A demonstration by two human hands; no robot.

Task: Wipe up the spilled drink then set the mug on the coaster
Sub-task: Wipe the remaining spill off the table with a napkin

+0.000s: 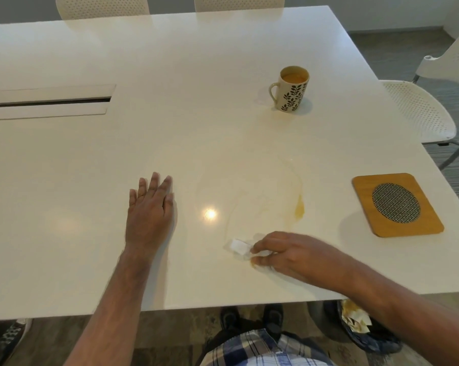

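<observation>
A cream mug (292,89) with a black leaf pattern stands upright at the back right of the white table (170,75), holding orange liquid. An orange puddle (299,208) and faint smeared streaks lie on the table in front of me. A wooden coaster (366,207) with a woven oval centre lies flat to the right of the puddle. My right hand (289,253) presses a crumpled white tissue (239,247) onto the table, near the front edge and left of the puddle. My left hand (150,207) rests flat on the table, fingers spread, holding nothing.
A long cable slot (48,100) runs across the table at the left. White perforated chairs stand at the far side (101,6) and at the right (424,112). A bin (363,331) with stained tissues sits on the floor under the table's front right.
</observation>
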